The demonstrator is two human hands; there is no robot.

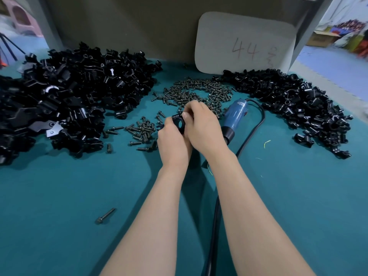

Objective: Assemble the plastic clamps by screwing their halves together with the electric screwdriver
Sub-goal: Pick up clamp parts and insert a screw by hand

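Note:
A black plastic clamp (178, 123) is held between both hands above the teal table, at the centre of the head view. My left hand (172, 140) grips it from below and the left. My right hand (201, 124) curls over its right side, thumb pressed against the clamp. The blue electric screwdriver (235, 118) lies on the table just right of my right hand, tip pointing toward me, its black cord (256, 126) looping round and down. What the right fingertips pinch is hidden.
A big heap of black clamp halves (65, 98) fills the left. Another heap (294, 108) lies on the right. Small screws (201, 90) spread behind my hands, longer bolts (143, 130) lie left of them, one bolt (105, 215) apart. A white card marked 44 (245, 42) leans at the back.

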